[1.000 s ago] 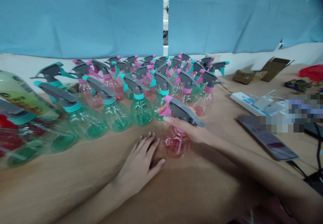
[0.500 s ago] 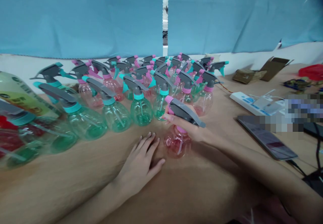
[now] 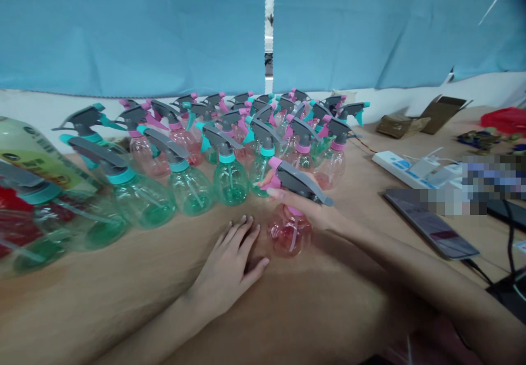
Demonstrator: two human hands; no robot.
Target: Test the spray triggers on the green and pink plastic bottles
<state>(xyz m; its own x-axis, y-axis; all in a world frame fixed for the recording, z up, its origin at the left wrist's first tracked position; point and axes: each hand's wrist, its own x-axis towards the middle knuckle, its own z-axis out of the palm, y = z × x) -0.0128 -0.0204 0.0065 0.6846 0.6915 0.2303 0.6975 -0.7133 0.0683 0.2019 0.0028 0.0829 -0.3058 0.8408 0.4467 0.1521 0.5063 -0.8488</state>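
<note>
My right hand (image 3: 312, 203) is wrapped round the neck and trigger of a pink spray bottle (image 3: 290, 236) with a grey head. The bottle stands upright on the wooden table (image 3: 164, 299). Just left of it, my left hand (image 3: 232, 255) lies palm down with its fingers spread, holding nothing. Beyond my hands stand green spray bottles with teal collars; the nearest ones are a green spray bottle (image 3: 230, 181) and another green spray bottle (image 3: 191, 189). A pink spray bottle (image 3: 332, 166) stands behind my right hand.
Several more pink and green spray bottles crowd the back of the table. A large labelled container (image 3: 36, 157) is at the left. On the right are a phone (image 3: 429, 225), a white power strip (image 3: 405, 170), cables and an open cardboard box (image 3: 444, 114). A blue curtain (image 3: 135, 30) hangs behind.
The fingers of my right hand have shifted slightly at the trigger, which now shows nearer the neck. My left hand stays where it was. The view has turned a little.
</note>
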